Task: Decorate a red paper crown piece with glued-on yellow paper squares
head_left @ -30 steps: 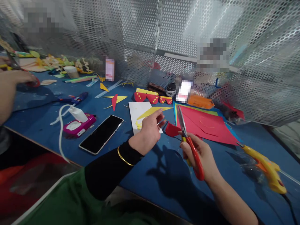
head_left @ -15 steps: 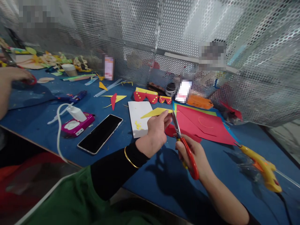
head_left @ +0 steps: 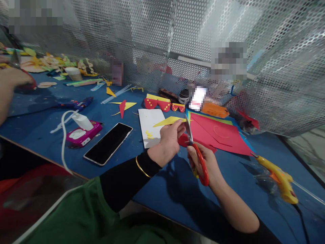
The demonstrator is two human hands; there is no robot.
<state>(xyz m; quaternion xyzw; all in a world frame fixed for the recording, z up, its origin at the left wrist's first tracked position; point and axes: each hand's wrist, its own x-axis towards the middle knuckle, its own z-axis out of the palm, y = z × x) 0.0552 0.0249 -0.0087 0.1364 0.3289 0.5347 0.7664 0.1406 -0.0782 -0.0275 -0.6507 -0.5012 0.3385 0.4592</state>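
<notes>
My left hand (head_left: 169, 139) pinches a pointed piece of yellow paper (head_left: 167, 120) between thumb and fingers, over a white sheet (head_left: 151, 118). In my right hand (head_left: 205, 157) is a pair of scissors (head_left: 201, 166) with red and yellow handles. Their blades point up and away from me, beside the right end of the yellow paper and close to my left fingertips. Whether the blades touch the paper I cannot tell. Small yellow scraps (head_left: 149, 134) lie on the white sheet. Red paper sheets (head_left: 220, 134) lie stacked beyond my right hand.
A dark-screened phone (head_left: 108, 144) and a magenta power socket (head_left: 85, 134) lie to the left. Red and yellow paper masks (head_left: 157, 103) stand behind. A yellow glue gun (head_left: 276, 179) rests at right. Another person's hand (head_left: 16, 79) is at far left. Perforated metal (head_left: 142, 40) closes the back.
My right hand and the scissors have shifted slightly left and up, closer to my left hand. The yellow paper stays in my left hand. The other person's hand has moved a little left.
</notes>
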